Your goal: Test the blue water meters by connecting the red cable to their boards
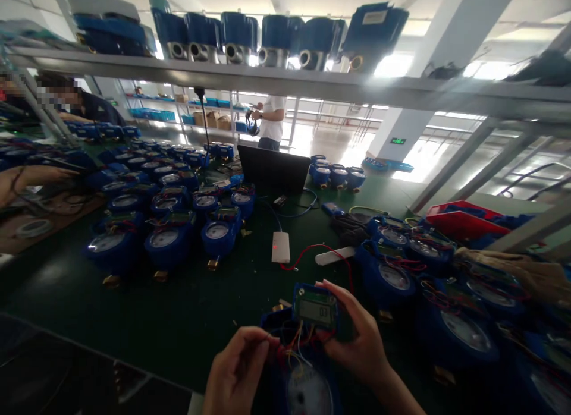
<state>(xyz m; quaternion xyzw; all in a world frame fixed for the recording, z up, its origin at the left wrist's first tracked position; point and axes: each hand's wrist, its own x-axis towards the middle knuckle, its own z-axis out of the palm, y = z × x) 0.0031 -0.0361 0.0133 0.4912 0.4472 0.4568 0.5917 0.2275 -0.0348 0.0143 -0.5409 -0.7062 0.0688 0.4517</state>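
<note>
At the near edge of the bench a blue water meter (309, 396) lies with its round dial facing up and its wiring exposed. My right hand (360, 342) grips the meter's small display module (314, 311) by its right side; its screen reads what looks like "03". Thin red, white and yellow wires (300, 348) run from the module down into the meter body. To the left, my left hand (238, 367) is closed, thumb and fingertips pinched on a red wire. The wire's end is hidden by the fingers.
A white box (281, 248) with a red light trails a red cable (319, 246) toward the meter. Rows of blue meters (165, 239) stand left, more (392, 278) right. Behind are a laptop (273, 168) and a shelf (267, 76) overhead. Another person's hand (35, 180) is at far left.
</note>
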